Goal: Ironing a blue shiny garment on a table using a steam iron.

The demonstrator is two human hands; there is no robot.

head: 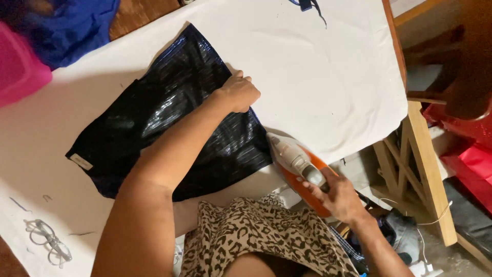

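Head cam is looking down on a table w/ a white cloth cover (318, 66). A shiny black garment (169, 118) w/ fine stripes is lying flat on the cover, running diagonally from upper centre toward lower left, a small pale label (81, 162) showing at its lower-left corner.

Left hand (239, 93) is resting on the garment's upper right edge, knuckles up, fingers curled and pressed together onto the fabric, holding it flat. The forearm is crossing over the middle of the garment.

Right hand (339, 196) is gripping the handle of an orange and white electric iron (297, 166), fingers wrapped tight round the rear of the handle. The iron's nose is pointing up-left and sitting at the garment's lower right edge, at the near edge of the table; can't tell if the soleplate is touching the black fabric or just the white cover beside it.

Person is wearing a leopard-print top (261, 236), visible at bottom centre.

Other bits: clear-framed eyeglasses (48, 242) lying on the cover at bottom left, well apart from the garment. Pink plastic tub (18, 66) and blue cloth (72, 25) at top left. Wooden trestle frame (425, 164) at right, beside the table, w/ red fabric (471, 159) past it.
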